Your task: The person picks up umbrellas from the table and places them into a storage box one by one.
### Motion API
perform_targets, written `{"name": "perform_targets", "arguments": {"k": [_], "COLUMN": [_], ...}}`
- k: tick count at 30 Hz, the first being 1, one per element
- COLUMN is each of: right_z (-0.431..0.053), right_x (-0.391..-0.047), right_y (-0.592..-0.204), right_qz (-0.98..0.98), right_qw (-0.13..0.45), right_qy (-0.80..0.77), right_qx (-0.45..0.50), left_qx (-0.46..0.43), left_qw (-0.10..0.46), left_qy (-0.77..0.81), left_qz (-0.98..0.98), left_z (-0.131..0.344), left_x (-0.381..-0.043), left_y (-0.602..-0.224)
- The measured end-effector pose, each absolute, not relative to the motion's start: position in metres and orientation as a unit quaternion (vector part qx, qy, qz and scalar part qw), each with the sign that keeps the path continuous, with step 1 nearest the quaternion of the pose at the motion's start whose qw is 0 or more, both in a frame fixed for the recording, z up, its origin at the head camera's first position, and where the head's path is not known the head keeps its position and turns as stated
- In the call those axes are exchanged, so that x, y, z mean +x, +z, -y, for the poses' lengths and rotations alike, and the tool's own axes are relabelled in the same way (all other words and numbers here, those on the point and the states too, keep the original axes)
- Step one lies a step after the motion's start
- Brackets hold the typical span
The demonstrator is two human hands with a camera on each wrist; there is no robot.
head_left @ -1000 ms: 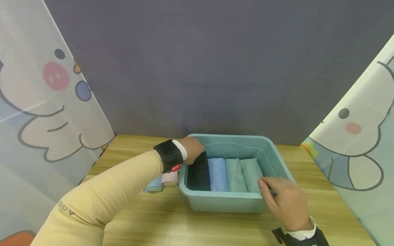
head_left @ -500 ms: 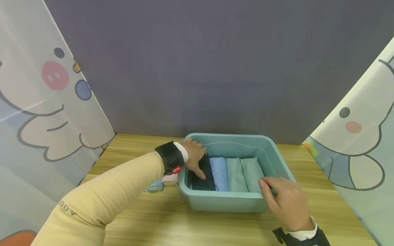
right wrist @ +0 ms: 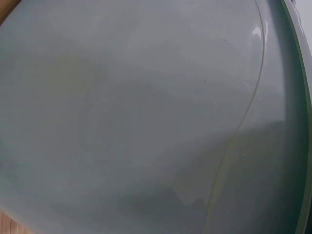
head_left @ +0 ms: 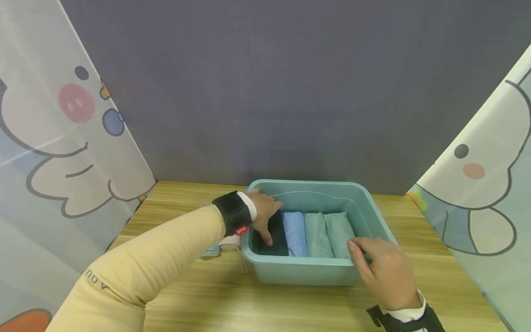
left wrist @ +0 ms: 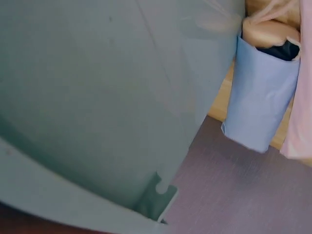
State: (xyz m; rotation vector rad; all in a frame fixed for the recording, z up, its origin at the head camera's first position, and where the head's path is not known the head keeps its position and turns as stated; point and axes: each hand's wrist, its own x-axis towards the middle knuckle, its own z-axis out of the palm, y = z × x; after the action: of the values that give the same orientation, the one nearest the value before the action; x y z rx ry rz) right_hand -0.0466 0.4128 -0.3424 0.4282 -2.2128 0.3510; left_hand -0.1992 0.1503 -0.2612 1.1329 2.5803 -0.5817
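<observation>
A teal plastic bin (head_left: 307, 272) stands on the table with folded cloth bundles in a row. From left to right they are a black bundle (head_left: 279, 235), a light blue bundle (head_left: 295, 235) and two grey-green bundles (head_left: 318, 235). My left hand (head_left: 263, 214) reaches over the bin's left side and rests on the black bundle, fingers and thumb spread, partly covering it. At the front right corner, my right hand (head_left: 386, 272) holds the bin's rim with curled fingers. Neither hand shows in the wrist views; the bin's wall (right wrist: 146, 97) fills most of the right one.
Left of the bin lie a pink pouch (head_left: 230, 242) with a cord loop and a light blue bundle (head_left: 212, 250), partly behind my sleeve. The left wrist view shows a blue pouch (left wrist: 263, 97) beside the bin. A dark grey panel (head_left: 265, 92) rises behind the table.
My left hand has gone from fingers curled at the black bundle's far end to spread over it. The black bundle lies flatter against its neighbour. My right hand has stayed put.
</observation>
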Motion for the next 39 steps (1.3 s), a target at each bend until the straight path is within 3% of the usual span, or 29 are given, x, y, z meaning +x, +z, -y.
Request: {"name": "perform_targets", "arguments": {"k": [13, 20, 27, 39], "right_z": [-0.411, -0.411, -0.412, -0.416], "right_x": [-0.047, -0.047, -0.049, -0.053], "right_y": [-0.341, -0.342, -0.342, -0.342], "right_qz": [0.880, 0.879, 0.875, 0.874], "right_qw": [0.419, 0.421, 0.429, 0.431], "right_qy": [0.144, 0.146, 0.143, 0.141], "right_qx": [0.169, 0.172, 0.173, 0.174], "left_qx": [0.404, 0.429, 0.334, 0.125], "left_qw": [0.158, 0.092, -0.037, -0.042], "left_qy": [-0.167, -0.012, 0.182, 0.240], "left_qz": [-0.885, -0.899, -0.924, -0.962], "left_z": [-0.145, -0.118, -0.058, 0.022], "left_x": [-0.202, -0.212, -0.231, -0.255], "left_y": [-0.258, -0.237, -0.212, -0.278]}}
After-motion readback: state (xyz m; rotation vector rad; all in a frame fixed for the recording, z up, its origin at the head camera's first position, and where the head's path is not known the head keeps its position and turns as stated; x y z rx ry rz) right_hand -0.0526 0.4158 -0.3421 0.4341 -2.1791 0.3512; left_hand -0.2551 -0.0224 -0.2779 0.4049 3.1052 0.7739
